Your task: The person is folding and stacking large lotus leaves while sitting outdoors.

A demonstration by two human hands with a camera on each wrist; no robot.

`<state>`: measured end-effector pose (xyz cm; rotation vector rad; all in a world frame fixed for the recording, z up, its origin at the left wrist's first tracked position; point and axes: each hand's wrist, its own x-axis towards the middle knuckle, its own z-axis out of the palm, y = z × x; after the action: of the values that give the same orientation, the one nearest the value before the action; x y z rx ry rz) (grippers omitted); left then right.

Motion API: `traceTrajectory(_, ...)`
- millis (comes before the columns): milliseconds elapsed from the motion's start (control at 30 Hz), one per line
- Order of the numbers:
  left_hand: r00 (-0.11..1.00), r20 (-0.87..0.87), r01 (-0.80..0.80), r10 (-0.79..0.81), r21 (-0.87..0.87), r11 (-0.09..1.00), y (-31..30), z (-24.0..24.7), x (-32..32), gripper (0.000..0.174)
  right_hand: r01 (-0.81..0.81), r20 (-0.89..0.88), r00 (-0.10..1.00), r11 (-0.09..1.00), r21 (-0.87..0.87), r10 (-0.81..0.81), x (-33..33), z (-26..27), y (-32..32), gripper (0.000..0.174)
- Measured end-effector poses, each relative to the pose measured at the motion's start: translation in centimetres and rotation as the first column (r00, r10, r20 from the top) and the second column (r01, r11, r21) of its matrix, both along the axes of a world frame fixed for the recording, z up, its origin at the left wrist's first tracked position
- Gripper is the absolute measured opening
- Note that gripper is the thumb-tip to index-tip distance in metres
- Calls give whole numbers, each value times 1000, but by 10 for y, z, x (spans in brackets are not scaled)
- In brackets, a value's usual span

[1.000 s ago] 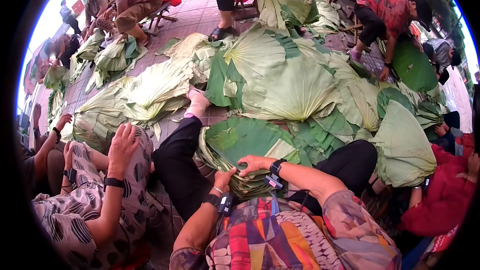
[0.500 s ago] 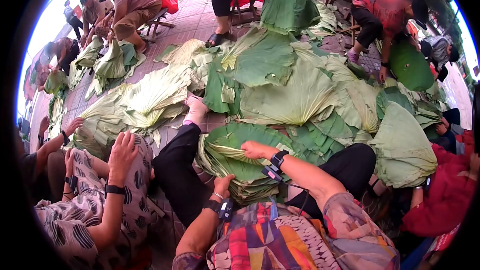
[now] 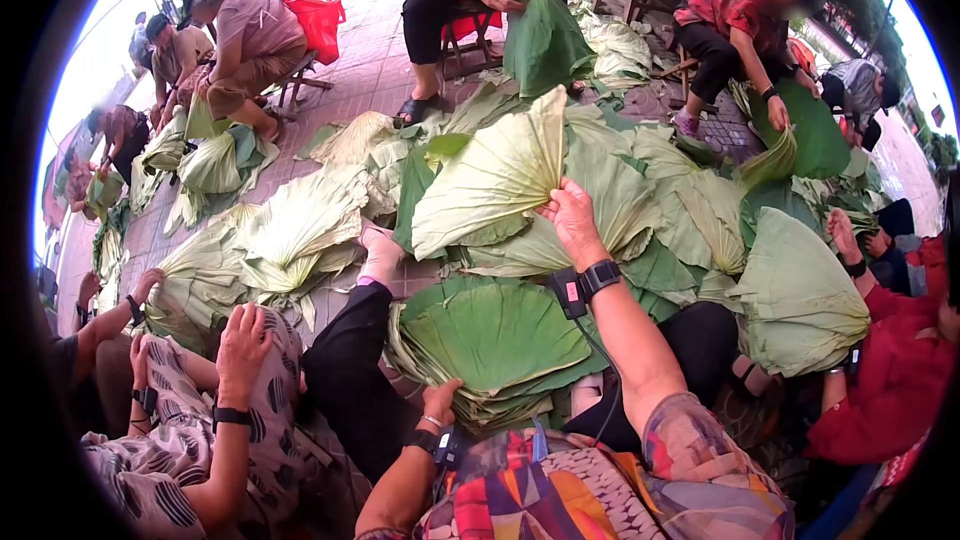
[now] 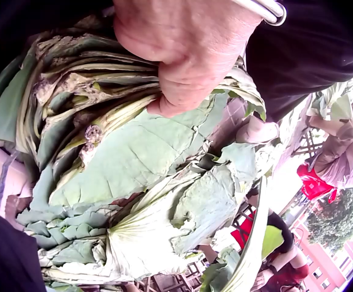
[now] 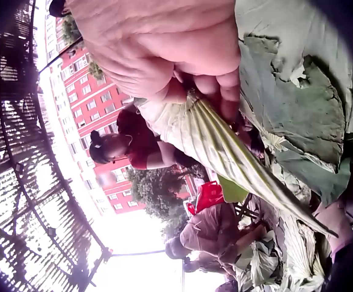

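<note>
My right hand (image 3: 572, 220) pinches a pale, fan-folded lotus leaf (image 3: 500, 180) at its pointed end, holding it up over the wide pile of leaves. In the right wrist view, thumb and fingers close around the gathered tip of that leaf (image 5: 207, 134). Between my legs lies a thick stack of folded lotus leaves (image 3: 495, 335), green on top. My left hand (image 3: 440, 402) grips the stack's near left edge. In the left wrist view the thumb of that hand (image 4: 182, 67) presses over the layered brown edges; its other fingers are hidden.
A broad pile of lotus leaves (image 3: 690, 200) covers the paving ahead. A neighbour's folded leaf (image 3: 800, 290) stands at right. To my left sits a person in a patterned garment (image 3: 180, 410). Several people work on stools farther off, near a red bag (image 3: 315, 25).
My right hand has moved from the stack's near edge, across it, then forward and up, carrying a folded leaf. The left hand has stayed at the stack's edge.
</note>
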<state>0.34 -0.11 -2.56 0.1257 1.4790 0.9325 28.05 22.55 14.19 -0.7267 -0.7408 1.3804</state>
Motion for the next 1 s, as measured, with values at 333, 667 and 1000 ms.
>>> traceTrajectory(333, 999, 4, 44, -44, -47, 998, 1, -14, -4, 34, 671, 621, 669, 691, -268, -409, 70, -199, -9, 38)
traceTrajectory(667, 996, 84, 1, -2, 11, 1000, 1, 25, 5, 26, -703, 543, 109, 451, -550, 832, -104, -105, -117, 66)
traceTrajectory(1000, 991, 130, -19, 20, -13, 1000, 3, 10, 2, 23, -859, 721, -154, 269, -435, 675, -96, -140, -137, 73)
